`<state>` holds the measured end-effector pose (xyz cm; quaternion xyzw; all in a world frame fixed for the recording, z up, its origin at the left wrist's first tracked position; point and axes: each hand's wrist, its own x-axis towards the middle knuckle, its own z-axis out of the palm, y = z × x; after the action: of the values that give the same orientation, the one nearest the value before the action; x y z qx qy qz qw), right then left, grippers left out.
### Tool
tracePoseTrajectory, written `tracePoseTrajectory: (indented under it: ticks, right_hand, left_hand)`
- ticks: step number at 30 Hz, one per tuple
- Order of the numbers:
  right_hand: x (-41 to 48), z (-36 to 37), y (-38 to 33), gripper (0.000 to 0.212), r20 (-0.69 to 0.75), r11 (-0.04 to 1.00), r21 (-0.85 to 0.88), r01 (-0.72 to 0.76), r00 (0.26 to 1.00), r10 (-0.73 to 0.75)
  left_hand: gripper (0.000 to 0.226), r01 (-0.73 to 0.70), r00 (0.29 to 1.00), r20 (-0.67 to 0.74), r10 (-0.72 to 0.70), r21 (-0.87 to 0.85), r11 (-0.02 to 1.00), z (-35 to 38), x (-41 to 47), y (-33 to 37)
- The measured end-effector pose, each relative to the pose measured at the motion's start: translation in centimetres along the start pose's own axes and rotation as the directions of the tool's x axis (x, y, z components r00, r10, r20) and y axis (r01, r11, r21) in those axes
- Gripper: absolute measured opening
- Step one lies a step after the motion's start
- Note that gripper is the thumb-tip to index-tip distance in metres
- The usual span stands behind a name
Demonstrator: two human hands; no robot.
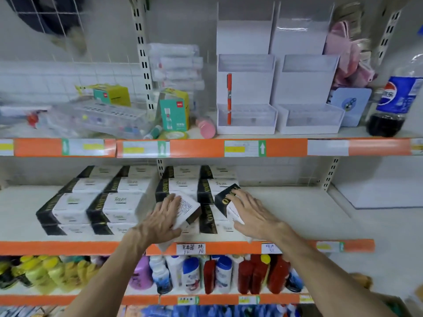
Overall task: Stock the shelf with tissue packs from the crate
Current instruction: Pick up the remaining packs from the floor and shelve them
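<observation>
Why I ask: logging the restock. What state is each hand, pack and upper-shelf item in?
left hand: lies on left pack, grip unclear
left pack: tilted, not yet seated
right hand: holds right pack
right pack: tilted, black end up
stacked packs: lying flat in rows
orange pen: upright in display stand
cola bottle: upright, mostly empty
pink bottle: on its side

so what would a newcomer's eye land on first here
Two bare hands reach into the middle shelf: the left hand lies flat on a tilted white pack, and the right hand grips a black-banded pack. To their left, stacked tissue packs fill the shelf. At the right end of the top shelf stands a Pepsi bottle.
</observation>
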<state>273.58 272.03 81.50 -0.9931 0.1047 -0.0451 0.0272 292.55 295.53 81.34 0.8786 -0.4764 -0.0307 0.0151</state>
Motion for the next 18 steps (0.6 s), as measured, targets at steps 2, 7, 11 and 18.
tracePoseTrajectory:
  ticks: [2,7,11,18]
  right_hand:
    - [1.1,0.2,-0.2,0.080,0.004,0.999,-0.020,0.026,1.000,-0.026]
    - [3.1,0.7,-0.2,0.078,0.011,0.992,-0.077,0.098,0.995,-0.098]
    - [3.5,0.7,-0.5,0.075,0.048,0.940,-0.160,0.301,0.954,-0.297]
    - [5.4,1.5,0.0,0.072,0.196,0.916,-0.208,0.343,0.932,-0.305]
  left_hand:
    - [0.101,-0.015,1.000,0.011,0.015,0.015,1.000,0.0,1.0,-0.9]
    - [0.102,-0.059,0.998,0.017,0.059,0.000,0.998,-0.2,2.7,-2.6]
    - [0.105,-0.113,0.993,0.015,0.114,-0.062,0.992,-0.4,3.5,-4.1]
    - [0.103,-0.204,0.977,0.058,0.205,-0.017,0.979,-0.1,4.1,-5.0]
